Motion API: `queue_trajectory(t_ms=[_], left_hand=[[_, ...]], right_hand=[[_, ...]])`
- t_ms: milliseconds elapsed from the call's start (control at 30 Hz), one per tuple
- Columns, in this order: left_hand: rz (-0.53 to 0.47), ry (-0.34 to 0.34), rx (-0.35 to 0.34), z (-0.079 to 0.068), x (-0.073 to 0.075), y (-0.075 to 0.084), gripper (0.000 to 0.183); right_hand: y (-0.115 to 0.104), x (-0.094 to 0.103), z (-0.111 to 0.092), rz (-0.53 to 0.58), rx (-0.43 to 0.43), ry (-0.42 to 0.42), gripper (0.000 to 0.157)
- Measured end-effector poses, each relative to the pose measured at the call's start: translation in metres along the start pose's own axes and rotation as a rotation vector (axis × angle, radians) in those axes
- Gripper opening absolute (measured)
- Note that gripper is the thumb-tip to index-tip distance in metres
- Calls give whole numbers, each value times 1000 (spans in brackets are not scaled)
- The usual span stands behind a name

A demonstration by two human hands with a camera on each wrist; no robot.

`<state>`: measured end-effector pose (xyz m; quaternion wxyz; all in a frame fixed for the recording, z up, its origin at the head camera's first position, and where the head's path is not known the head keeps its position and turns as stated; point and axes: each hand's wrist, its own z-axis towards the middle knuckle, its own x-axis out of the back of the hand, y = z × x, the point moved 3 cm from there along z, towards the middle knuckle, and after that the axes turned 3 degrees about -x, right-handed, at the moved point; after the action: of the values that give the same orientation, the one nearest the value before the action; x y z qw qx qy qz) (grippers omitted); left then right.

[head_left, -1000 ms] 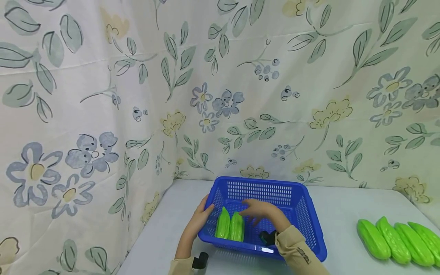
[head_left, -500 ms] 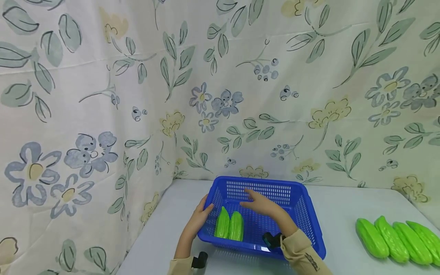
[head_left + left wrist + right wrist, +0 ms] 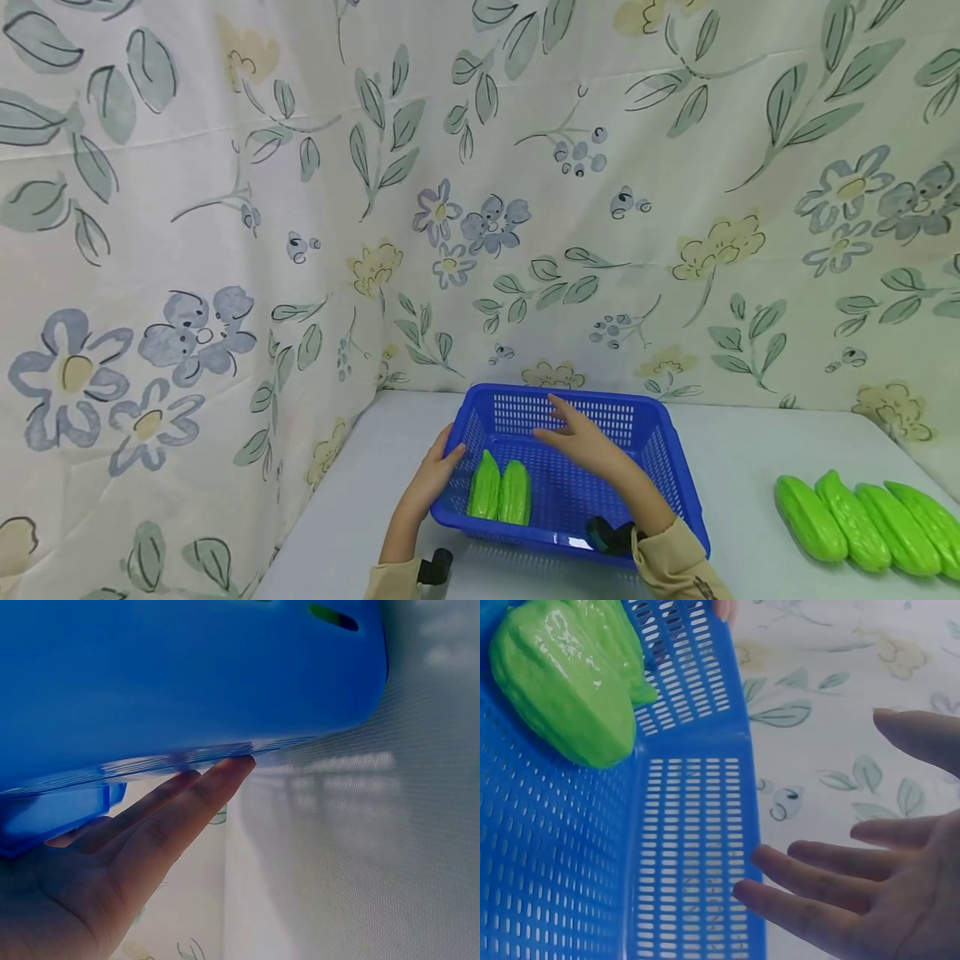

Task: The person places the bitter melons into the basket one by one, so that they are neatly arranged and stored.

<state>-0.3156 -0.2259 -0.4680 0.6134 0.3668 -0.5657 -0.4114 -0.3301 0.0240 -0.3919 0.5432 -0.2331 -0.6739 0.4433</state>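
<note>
My right fingers [image 3: 814, 879] are spread wide above the blue basket [image 3: 570, 393] and hold nothing; whether a tip brushes the rim, I can't tell. My left fingers [image 3: 199, 810] press the outside of its left wall with the thumb over the rim, so I pinch the basket by that one edge. Inside, two green gourds [image 3: 514, 493] lie side by side at the left end, and four loose gourds [image 3: 870, 518] rest in a row on the white surface [image 3: 750, 467], well to the right.

The likeliest trouble, I judge, is my right cuff [image 3: 667, 554] or the dark wrist device [image 3: 606, 536], close over the front rim: should either catch there, the basket could slew round, pinned at one side only. If my left grip pulls upward, the basket could tip and its two gourds roll across the floor of it. The row looks glossy and rounded, so a careless knock to one might set its neighbours rolling
</note>
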Motion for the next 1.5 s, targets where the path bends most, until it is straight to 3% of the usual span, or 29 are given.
queue_trajectory(t_ms=[433,767,1500], left_hand=[[6,6,7,0,-1,0,58],[-5,4,-1,1,1,0,59],[2,6,-6,-1,1,3,59]], right_hand=[[3,31,-23,20,-17,122,83],[9,53,-31,-22,-12,162,86],[28,81,-48,-30,-29,207,86]])
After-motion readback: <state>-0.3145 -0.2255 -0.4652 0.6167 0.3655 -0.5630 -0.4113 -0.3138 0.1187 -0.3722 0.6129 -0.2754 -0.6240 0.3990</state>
